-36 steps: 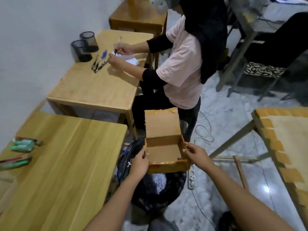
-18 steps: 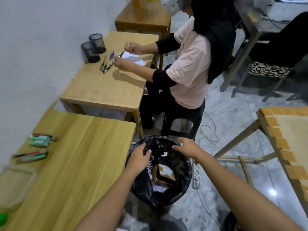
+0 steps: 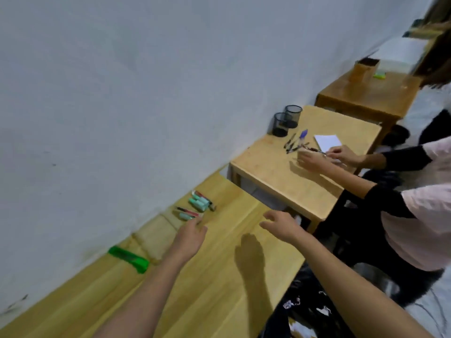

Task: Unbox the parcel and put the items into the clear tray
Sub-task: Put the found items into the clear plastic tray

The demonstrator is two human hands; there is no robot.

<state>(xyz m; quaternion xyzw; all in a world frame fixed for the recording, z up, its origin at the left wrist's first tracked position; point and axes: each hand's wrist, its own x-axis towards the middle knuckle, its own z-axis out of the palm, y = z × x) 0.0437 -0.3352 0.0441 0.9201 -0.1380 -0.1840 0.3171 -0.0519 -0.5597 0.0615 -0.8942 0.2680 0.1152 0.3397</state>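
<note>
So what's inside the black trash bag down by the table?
Inside the black trash bag only white paper scraps and something yellowish show. The right arm and the bag's folds hide the rest.

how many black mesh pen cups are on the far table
2. Both stand side by side at the wall edge of the far table: one mesh cup nearer the camera, the other mesh cup just behind it.
</note>
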